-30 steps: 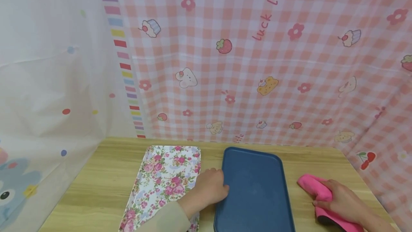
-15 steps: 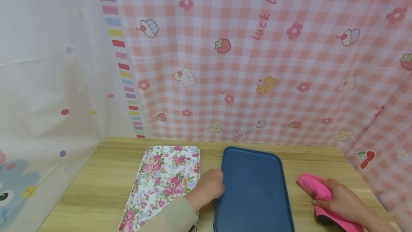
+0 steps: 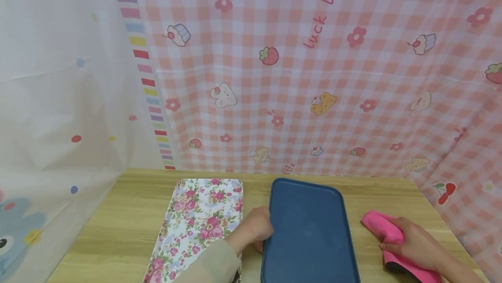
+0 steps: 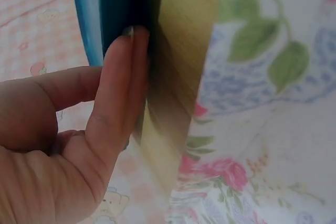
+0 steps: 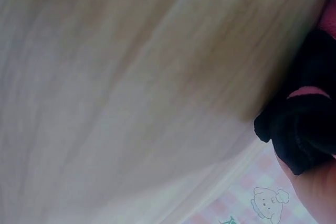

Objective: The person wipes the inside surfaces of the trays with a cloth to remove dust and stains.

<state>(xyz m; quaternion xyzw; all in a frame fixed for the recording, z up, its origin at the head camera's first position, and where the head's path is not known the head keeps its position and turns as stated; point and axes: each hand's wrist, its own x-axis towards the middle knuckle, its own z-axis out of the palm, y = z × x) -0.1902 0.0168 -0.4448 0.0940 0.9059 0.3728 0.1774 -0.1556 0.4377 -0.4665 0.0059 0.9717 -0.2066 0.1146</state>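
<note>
My left hand (image 3: 256,226) is at the left rim of a dark blue rectangular tray (image 3: 310,235). In the left wrist view, the thumb and fingers (image 4: 113,82) of that hand pinch the tray's edge (image 4: 89,19); the fingertips run into shadow beside it. To the left lies a white tray with a rose print (image 3: 200,222), partly covered by my left forearm. On the right, my right hand (image 3: 419,246) grips a bunched pink cloth item (image 3: 386,230) with a black underside. Its black side (image 5: 310,124) fills the right edge of the right wrist view.
Both trays lie on a wood-grain table (image 3: 106,226), a strip of which shows between them. A pink checked curtain (image 3: 294,78) hangs behind and on the right. A white sheet with coloured dots (image 3: 59,91) hangs on the left.
My left hand has shifted slightly left, from over the blue tray's rim to its outer edge, and its thumb now shows lower. The right hand keeps its grip on the pink cloth item.
</note>
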